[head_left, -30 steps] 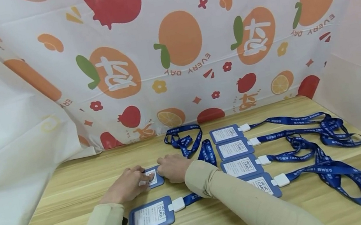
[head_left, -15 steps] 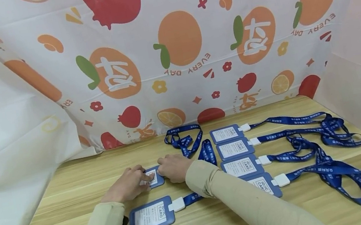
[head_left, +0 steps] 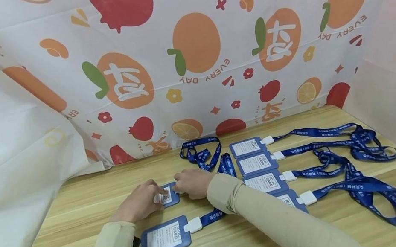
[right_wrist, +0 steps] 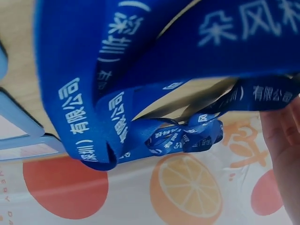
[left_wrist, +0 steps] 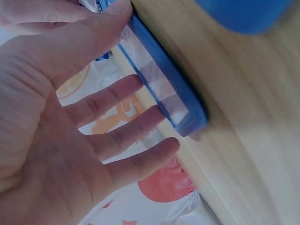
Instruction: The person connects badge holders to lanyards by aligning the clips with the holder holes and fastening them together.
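A blue-framed ID badge holder [head_left: 173, 195] with a white card lies on the wooden table between both hands. The left hand [head_left: 138, 202] holds its left end; in the left wrist view the thumb lies on the holder [left_wrist: 161, 70] and the other fingers spread along its far edge. At the right end, the right hand [head_left: 193, 183] pinches the holder by its clip end, and the fingers hide the clip. A blue lanyard [head_left: 203, 155] with white lettering lies looped behind the right hand. In the right wrist view this lanyard [right_wrist: 70, 98] fills the foreground.
Nearer lies another badge holder [head_left: 164, 239] with a white clip [head_left: 195, 225], its lanyard passing under the right forearm. Several badge holders [head_left: 257, 162] form a column at right, lanyards [head_left: 350, 177] stretched rightward. A fruit-print cloth [head_left: 205, 96] stands behind the table.
Both hands stay on the same badge holder. The right hand and forearm have shifted very slightly to the right; the badges and lanyards on the table look unchanged.
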Motion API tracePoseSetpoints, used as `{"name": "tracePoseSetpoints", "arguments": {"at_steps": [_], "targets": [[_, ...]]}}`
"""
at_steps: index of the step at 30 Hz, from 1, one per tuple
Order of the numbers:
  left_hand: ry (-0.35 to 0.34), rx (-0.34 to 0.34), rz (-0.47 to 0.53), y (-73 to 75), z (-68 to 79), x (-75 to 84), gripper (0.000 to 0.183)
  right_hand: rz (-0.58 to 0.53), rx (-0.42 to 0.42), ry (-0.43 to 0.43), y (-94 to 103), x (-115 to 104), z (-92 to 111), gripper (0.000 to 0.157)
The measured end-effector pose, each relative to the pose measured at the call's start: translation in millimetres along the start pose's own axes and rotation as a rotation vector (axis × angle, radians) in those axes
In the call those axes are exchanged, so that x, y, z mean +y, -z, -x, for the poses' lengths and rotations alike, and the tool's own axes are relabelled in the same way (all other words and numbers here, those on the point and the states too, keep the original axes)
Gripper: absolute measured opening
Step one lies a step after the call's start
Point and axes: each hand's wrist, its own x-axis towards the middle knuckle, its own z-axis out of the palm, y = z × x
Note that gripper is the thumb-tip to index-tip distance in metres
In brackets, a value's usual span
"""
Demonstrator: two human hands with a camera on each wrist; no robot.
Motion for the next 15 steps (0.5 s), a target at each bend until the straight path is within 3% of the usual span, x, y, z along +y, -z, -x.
{"name": "tracePoseSetpoints", "arguments": {"at_steps": [6,10,15], "targets": [[0.004,0.013,0.025,-1.3,1.9,-1.0,0.032,-0.127,0.024,-0.046,-3.5,6,7,0.057],[0.025,0.024,0.045,2.3,4.2,0.9,0.032,-0.192,0.078,-0.058,2.5,11,19,0.054],[0.055,0.134,0.02,9.3,11.7,10.7,0.035,-0.239,0.198,-0.072,14.7,23,47,0.046]]}}
